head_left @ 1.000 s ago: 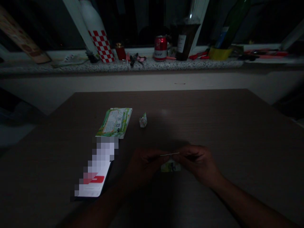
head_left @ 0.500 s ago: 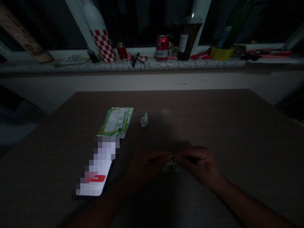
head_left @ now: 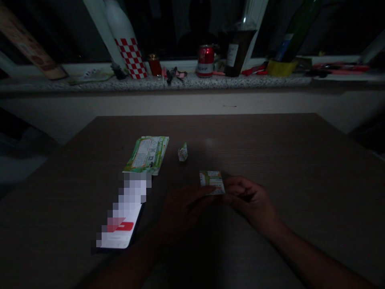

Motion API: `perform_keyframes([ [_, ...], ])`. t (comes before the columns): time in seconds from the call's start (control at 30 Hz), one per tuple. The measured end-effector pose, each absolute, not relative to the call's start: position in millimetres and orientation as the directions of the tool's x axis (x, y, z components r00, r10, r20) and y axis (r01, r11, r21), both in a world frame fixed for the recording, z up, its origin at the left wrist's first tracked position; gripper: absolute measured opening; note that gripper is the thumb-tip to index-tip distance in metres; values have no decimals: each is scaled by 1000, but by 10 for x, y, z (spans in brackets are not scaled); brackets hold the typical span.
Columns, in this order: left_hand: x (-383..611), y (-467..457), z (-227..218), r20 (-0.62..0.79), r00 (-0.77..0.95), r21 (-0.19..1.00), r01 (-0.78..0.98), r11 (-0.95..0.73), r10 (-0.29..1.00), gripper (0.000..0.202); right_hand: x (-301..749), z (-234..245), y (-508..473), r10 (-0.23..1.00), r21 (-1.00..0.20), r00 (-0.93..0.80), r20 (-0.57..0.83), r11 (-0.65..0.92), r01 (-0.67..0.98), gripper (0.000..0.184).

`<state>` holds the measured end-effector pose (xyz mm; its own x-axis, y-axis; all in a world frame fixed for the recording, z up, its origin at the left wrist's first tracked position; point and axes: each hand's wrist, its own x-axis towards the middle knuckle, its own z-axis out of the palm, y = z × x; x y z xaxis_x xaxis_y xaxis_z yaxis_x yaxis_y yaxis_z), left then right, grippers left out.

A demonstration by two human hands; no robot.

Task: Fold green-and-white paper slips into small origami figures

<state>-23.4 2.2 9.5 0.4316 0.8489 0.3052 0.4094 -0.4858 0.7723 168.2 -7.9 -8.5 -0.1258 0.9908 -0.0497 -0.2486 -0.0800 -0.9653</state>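
Both hands meet over the brown table [head_left: 270, 136] in dim light. My left hand [head_left: 183, 206] and my right hand [head_left: 251, 202] pinch a small folded green-printed paper [head_left: 212, 181] from its near edge, and the paper stands up with its printed face toward me. A tiny folded paper piece [head_left: 182, 152] lies on the table beyond the hands. A stack of green-printed paper sheets [head_left: 147, 153] lies to the left of it.
A lit phone [head_left: 123, 218] lies flat left of my left hand. Behind the table, a stone window ledge [head_left: 90, 85] carries a red-and-white checked bottle [head_left: 128, 48], a red can [head_left: 205, 60], dark bottles [head_left: 236, 48], clips and tools.
The paper was held flat and edge-on between the hands over another folded part; now it is flipped up and shows its printed face. The hands shifted slightly away from me.
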Motion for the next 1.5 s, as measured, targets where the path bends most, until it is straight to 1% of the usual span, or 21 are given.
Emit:
perform_keyframes([
  [0.1,-221,8,86,315,470,771,379,-511,825,22,1682,-93,-73,986,-960,-142,-85,-119,-253,22],
  [0.13,-216,-1,81,312,448,787,373,-492,838,24,1686,-97,-71,988,-962,-130,-84,-115,-248,20],
  [0.2,-202,-19,79,297,325,843,352,-407,898,27,1696,-107,-71,992,-967,-104,-70,-93,-236,16],
  [0.23,-194,-23,83,261,251,881,332,-336,932,31,1701,-114,-73,993,-970,-98,-59,-80,-228,14],
  [0.27,-187,-22,91,225,175,918,293,-269,959,30,1705,-123,-75,994,-974,-100,-47,-67,-217,12],
  [0.3,-181,-16,100,129,165,954,249,-168,978,32,1707,-133,-78,994,-977,-106,-35,-56,-204,11],
  [0.33,-177,-4,110,42,185,976,202,-80,982,34,1707,-142,-80,993,-981,-115,-24,-45,-190,11],
  [0.4,-176,25,122,-95,240,984,170,55,966,24,1703,-151,-85,991,-985,-132,-8,-30,-170,11],
  [0.47,-182,53,124,-166,256,973,197,117,952,12,1696,-147,-88,989,-988,-145,-4,-26,-154,12],
  [0.57,-192,75,116,-196,249,962,236,137,948,13,1693,-125,-91,988,-992,-153,0,-19,-122,12],
  [0.7,-203,91,123,-243,327,962,202,184,913,18,1704,-124,-101,982,-998,-187,0,-13,-66,8],
  [0.77,-209,98,137,-287,361,953,206,224,888,19,1708,-138,-104,976,-999,-219,-11,-22,-47,9],
  [0.9,-212,101,163,-319,346,938,249,242,882,13,1710,-161,-98,958,-996,-283,-45,-66,-65,14],
  [1.0,-209,95,172,-338,323,923,296,245,884,19,1716,-158,-91,947,-992,-311,-76,-103,-72,13],
  [1.1,-203,82,176,-336,318,916,330,229,887,24,1724,-134,-89,957,-996,-279,-79,-90,-28,11],
  [1.2,-192,68,177,-301,329,928,318,195,895,23,1725,-93,-94,969,-999,-245,-44,-45,-1,15],
  [1.3,-182,66,170,-281,336,935,307,178,899,20,1722,-59,-100,974,-999,-226,-27,-33,-22,17],
  [1.4,-183,75,157,-300,357,937,282,204,885,17,1728,-48,-95,973,-998,-228,-22,-36,-59,18],
  [1.5,-194,87,159,-318,366,935,273,226,874,20,1736,-61,-79,969,-997,-246,-32,-49,-61,19],
])
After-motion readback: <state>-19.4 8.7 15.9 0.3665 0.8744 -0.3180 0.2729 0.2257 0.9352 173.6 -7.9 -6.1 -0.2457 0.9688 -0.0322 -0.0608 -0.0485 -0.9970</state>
